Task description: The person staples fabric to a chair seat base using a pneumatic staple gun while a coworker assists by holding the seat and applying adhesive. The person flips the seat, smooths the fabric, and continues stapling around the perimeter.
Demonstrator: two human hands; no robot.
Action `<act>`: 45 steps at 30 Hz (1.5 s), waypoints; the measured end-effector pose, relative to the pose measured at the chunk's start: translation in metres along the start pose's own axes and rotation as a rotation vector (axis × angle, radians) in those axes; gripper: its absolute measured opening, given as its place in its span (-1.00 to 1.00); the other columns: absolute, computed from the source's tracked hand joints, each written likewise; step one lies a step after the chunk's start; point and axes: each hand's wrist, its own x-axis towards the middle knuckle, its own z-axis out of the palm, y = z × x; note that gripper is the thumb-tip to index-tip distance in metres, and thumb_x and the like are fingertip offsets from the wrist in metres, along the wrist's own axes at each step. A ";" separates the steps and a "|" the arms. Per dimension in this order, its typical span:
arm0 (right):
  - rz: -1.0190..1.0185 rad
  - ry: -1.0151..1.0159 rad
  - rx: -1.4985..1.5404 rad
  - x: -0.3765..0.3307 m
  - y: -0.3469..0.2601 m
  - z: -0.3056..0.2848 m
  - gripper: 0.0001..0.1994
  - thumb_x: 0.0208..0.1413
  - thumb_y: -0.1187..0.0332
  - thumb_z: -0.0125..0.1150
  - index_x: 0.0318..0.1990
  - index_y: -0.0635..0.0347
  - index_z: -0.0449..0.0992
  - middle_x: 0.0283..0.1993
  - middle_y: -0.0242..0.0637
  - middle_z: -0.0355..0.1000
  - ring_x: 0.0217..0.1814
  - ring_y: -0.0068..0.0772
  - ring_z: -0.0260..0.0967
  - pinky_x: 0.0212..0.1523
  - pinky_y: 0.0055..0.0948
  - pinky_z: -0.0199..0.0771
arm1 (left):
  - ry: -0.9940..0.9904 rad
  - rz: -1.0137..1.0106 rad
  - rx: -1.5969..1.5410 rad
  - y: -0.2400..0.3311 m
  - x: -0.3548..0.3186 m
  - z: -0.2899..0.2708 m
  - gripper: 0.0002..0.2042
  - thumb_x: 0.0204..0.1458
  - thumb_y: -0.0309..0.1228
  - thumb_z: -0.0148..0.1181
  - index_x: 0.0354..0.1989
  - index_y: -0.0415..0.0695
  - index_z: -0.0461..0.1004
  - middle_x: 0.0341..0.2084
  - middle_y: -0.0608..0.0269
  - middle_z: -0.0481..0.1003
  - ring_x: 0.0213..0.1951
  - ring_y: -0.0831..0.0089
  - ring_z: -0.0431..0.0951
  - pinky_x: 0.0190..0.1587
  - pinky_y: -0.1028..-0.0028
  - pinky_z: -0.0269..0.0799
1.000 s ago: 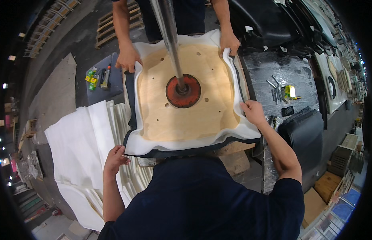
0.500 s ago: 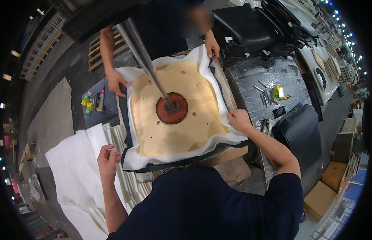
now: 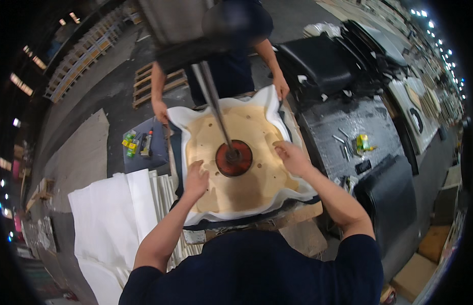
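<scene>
A pale plywood panel with several holes lies on white padding, whose wavy edge stands up around it. Dark cover material shows below the padding. On the panel's middle presses a red disc at the end of a metal rod. My left hand is over the panel's left part, fingers apart and holding nothing. Over its right part is my right hand, fingers loosely bent and apart, with nothing visible in them. Whether either hand touches the panel, I cannot tell.
Across from me, a person's hands are at the far corners of the padding. White sheets are stacked at left. A wrapped table at right bears metal pins and a yellow-green box. Black covers lie nearby.
My right hand has let go of the padding's right edge and moved inward. My left hand has come from outside the near left corner to over the panel. The view has shifted.
</scene>
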 end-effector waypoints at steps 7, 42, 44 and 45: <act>-0.354 0.010 -0.501 -0.028 0.044 0.050 -0.45 0.36 0.16 0.22 0.43 0.17 0.42 0.51 0.20 0.29 0.59 0.40 0.17 0.52 0.29 0.21 | 0.050 0.335 0.299 0.001 -0.007 0.051 -0.29 0.33 -0.25 0.20 0.57 -0.31 0.16 0.56 -0.31 0.13 0.57 -0.30 0.13 0.59 -0.16 0.06; 1.046 -0.235 0.563 -0.159 0.064 -0.111 -0.57 0.34 0.43 0.29 0.27 0.47 0.42 -0.04 0.08 0.67 -0.16 -0.01 0.74 -0.18 -0.04 0.79 | -1.361 -0.223 -0.934 0.140 -0.140 0.123 -0.50 0.53 -0.20 0.10 0.53 -0.16 0.32 0.10 0.14 0.64 0.00 0.43 0.68 0.15 0.37 0.61; 1.110 -0.335 0.545 -0.142 0.071 -0.109 -0.57 0.32 0.45 0.32 0.27 0.43 0.44 -0.08 0.04 0.67 -0.22 -0.02 0.72 -0.22 -0.06 0.80 | -1.363 -0.407 -1.055 0.163 -0.132 0.144 -0.44 0.54 -0.13 0.07 0.58 -0.13 0.24 0.11 0.11 0.61 -0.02 0.34 0.70 0.13 0.32 0.63; 1.116 -0.394 0.526 -0.136 0.074 -0.107 -0.63 0.34 0.38 0.32 0.21 0.38 0.51 -0.11 0.03 0.67 -0.25 -0.03 0.72 -0.28 -0.08 0.76 | -1.358 -0.516 -1.107 0.177 -0.128 0.152 -0.43 0.54 -0.10 0.05 0.58 -0.12 0.21 0.11 0.09 0.60 -0.02 0.28 0.71 0.13 0.29 0.64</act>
